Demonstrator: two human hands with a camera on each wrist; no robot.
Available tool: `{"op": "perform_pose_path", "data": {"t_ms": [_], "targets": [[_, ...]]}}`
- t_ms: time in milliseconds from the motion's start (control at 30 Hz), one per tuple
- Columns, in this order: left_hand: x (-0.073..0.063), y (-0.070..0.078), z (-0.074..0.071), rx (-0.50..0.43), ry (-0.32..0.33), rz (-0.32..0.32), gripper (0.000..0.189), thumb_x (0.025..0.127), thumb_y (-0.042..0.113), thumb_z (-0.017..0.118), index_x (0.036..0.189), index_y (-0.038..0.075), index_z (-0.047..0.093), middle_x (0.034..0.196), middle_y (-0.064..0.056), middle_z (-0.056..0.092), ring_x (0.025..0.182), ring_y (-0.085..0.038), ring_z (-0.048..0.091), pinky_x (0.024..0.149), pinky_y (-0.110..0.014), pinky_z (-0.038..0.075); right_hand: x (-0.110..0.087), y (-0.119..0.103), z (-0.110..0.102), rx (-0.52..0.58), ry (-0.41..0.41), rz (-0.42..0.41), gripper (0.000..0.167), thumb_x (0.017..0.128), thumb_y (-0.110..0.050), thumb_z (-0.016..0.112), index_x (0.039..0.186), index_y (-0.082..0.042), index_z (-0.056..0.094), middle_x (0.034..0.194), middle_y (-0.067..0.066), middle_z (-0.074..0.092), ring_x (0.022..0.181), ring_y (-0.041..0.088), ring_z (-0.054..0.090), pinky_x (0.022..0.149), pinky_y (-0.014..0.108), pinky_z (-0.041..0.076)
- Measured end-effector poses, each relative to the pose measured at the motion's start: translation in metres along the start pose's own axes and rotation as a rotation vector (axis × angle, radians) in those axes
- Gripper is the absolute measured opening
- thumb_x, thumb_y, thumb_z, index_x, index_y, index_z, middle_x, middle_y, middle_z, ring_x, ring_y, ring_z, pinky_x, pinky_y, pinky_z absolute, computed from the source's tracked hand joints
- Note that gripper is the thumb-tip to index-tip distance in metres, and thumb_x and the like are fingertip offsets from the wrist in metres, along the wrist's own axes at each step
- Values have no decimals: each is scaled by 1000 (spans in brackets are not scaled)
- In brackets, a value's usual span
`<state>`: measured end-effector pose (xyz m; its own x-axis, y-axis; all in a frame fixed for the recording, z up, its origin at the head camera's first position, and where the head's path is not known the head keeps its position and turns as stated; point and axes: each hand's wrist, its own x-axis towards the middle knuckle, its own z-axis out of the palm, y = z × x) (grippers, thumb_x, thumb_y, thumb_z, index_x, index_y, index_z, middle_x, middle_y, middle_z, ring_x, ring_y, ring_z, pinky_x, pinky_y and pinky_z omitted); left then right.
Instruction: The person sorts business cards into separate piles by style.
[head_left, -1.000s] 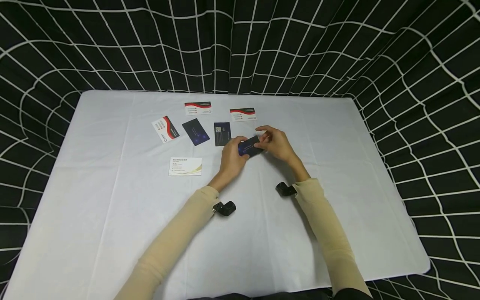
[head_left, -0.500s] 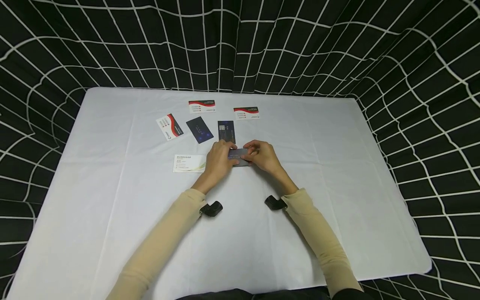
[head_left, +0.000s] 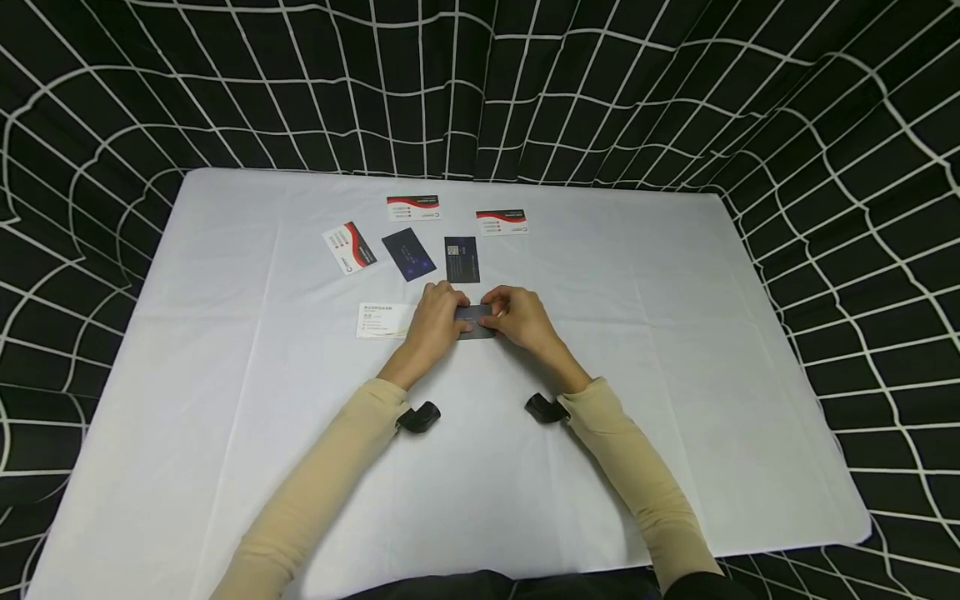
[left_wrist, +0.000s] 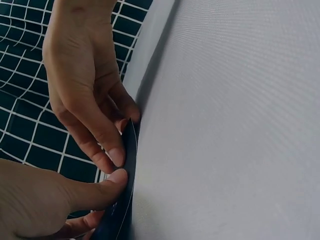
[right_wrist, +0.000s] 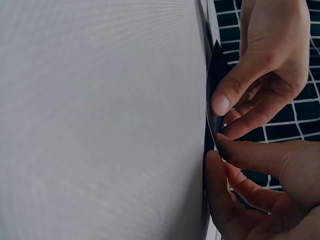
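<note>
A dark business card point(head_left: 474, 322) lies low over the table between both hands in the head view. My left hand point(head_left: 433, 323) pinches its left end, thumb on the near side and fingers on the far side. My right hand point(head_left: 523, 319) pinches the right end between thumb and fingers. In the left wrist view the card point(left_wrist: 129, 170) shows edge-on, slightly bowed, and a thin second edge runs along it; whether several cards are stacked I cannot tell. The left hand covers the right end of a white card point(head_left: 381, 320) with gold curves.
Beyond the hands lie two dark blue cards, one upright point(head_left: 462, 260) and one slanted point(head_left: 408, 254). Three red, black and white cards lie farther out: left point(head_left: 349, 247), middle point(head_left: 413, 207) and right point(head_left: 502, 222). A white cloth covers the table point(head_left: 712, 375); netted black curtain surrounds it.
Both hands have brought the dark card left and nearer the body, turning it from slanted to level. The left hand now overlaps the white card. The head view has shifted slightly.
</note>
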<state>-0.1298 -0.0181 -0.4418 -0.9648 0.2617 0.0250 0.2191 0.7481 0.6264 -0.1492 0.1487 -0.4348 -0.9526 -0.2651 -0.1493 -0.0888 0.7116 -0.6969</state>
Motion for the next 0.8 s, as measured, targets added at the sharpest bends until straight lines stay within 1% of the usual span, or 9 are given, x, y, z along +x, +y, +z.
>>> {"op": "perform_pose_path", "data": {"t_ms": [200, 367, 467, 600, 700, 800], "targets": [[0, 1, 0, 39, 11, 8, 36, 78, 12, 81, 109, -3, 71, 106, -17, 63, 98, -30, 50, 89, -38, 42, -1, -3, 2, -33, 18, 17, 30, 82, -10, 79, 108, -1, 69, 77, 7, 64, 53, 11, 55, 55, 21, 39], [-2, 3, 2, 152, 39, 27, 31, 78, 18, 80, 103, 2, 74, 104, -14, 65, 98, -29, 50, 88, -41, 38, -2, -5, 4, -92, 38, 45, 30, 82, -15, 80, 106, -3, 69, 76, 3, 59, 61, 13, 50, 60, 25, 38], [-3, 3, 4, 207, 49, 51, 26, 79, 19, 79, 98, 3, 75, 100, -13, 65, 95, -29, 53, 86, -41, 40, -3, -6, 5, -128, 36, 60, 29, 82, -17, 80, 105, -5, 69, 76, 1, 55, 65, 13, 47, 60, 26, 36], [-5, 4, 5, 212, 52, 79, 23, 79, 15, 79, 97, 1, 74, 97, -12, 65, 91, -29, 56, 83, -41, 45, -3, -6, 5, -146, 8, 61, 22, 84, -18, 78, 103, -7, 70, 76, 0, 55, 65, 13, 47, 59, 26, 36], [-6, 6, 5, 219, 56, 91, 21, 80, 11, 79, 97, 1, 73, 97, -12, 65, 93, -29, 57, 83, -41, 47, -4, -6, 4, -151, -8, 53, 20, 86, -18, 76, 103, -8, 71, 76, 0, 58, 65, 14, 48, 59, 26, 37], [-6, 6, 4, 223, 53, 94, 17, 83, 11, 77, 96, 1, 73, 97, -12, 65, 92, -30, 57, 83, -41, 47, -4, -7, 3, -159, -21, 45, 20, 87, -18, 74, 104, -7, 71, 77, 0, 59, 64, 14, 50, 58, 27, 38]]}}
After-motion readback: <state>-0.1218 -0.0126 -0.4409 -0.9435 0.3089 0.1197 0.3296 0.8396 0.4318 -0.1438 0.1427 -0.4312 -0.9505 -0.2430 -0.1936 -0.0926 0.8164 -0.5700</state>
